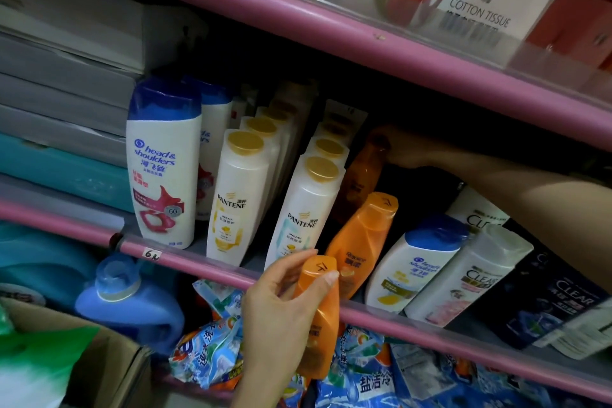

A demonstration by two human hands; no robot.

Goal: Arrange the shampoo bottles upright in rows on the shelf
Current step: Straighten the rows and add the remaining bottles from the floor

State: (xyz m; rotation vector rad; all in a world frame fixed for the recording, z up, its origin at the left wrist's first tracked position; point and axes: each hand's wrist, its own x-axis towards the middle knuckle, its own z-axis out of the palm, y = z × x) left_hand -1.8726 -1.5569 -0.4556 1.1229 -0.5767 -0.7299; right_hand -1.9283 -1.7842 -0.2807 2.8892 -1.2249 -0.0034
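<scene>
Left hand grips orange bottle (glossy, upright); right hand grasp unclear.

- Left hand comes up from below, just in front of the pink shelf rail, fingers and thumb curled round the top of an orange bottle, forearm dropping to the bottom edge.
- Right arm reaches in from the right, well above that rail; right hand sits deep in the shadow, gripping the cap of another orange bottle.
</scene>
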